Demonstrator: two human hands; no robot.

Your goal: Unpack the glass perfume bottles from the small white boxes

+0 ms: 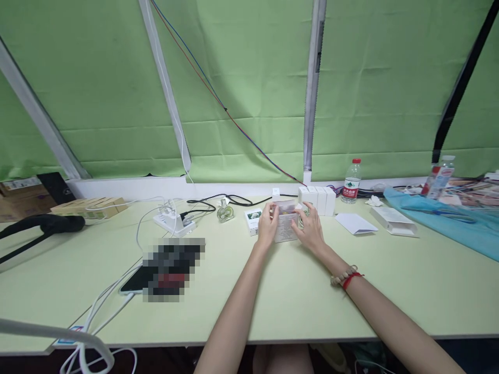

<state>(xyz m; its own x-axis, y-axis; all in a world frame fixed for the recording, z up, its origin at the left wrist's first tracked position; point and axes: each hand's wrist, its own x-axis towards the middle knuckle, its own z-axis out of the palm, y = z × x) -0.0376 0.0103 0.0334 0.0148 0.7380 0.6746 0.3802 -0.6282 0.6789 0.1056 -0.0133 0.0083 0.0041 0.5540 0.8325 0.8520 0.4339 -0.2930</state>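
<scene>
Between both hands, above the table, is a pale printed box with rows of small text on the side facing me. My left hand grips its left edge, fingers closed. On its right edge are the thumb and fingers of my right hand, bent around it. A small white and green box lies just left of my left hand. Farther left stands a glass perfume bottle. Behind my right hand is a row of several small white boxes.
A white power strip, a phone and loose cables lie to the left. On the right are a folded white paper, an open white box, a water bottle and a blue cloth.
</scene>
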